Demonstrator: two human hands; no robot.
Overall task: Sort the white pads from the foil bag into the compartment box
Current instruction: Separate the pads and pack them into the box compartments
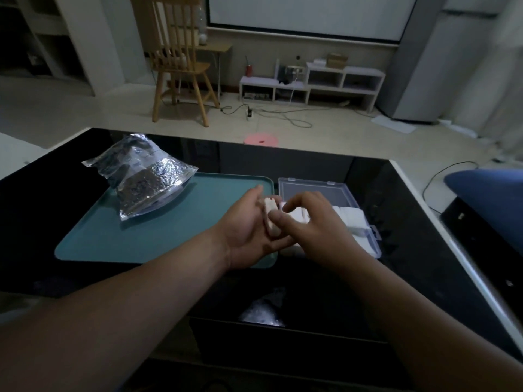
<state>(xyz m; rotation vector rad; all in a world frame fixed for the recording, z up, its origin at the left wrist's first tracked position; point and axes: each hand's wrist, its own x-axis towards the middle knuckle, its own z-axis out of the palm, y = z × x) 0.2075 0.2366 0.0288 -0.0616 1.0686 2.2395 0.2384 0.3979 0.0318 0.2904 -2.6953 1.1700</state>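
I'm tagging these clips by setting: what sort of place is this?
Likely a home living room: a projection screen on the far wall, a wooden chair and a low white shelf unit behind the black table.

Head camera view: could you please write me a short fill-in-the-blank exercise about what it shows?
1. The foil ____ lies on the teal tray.
2. The compartment box stands to the ____ of the tray, with its lid open.
3. The right hand pinches at the stack of white pads carried by the ____ hand.
Missing words: bag; right; left.
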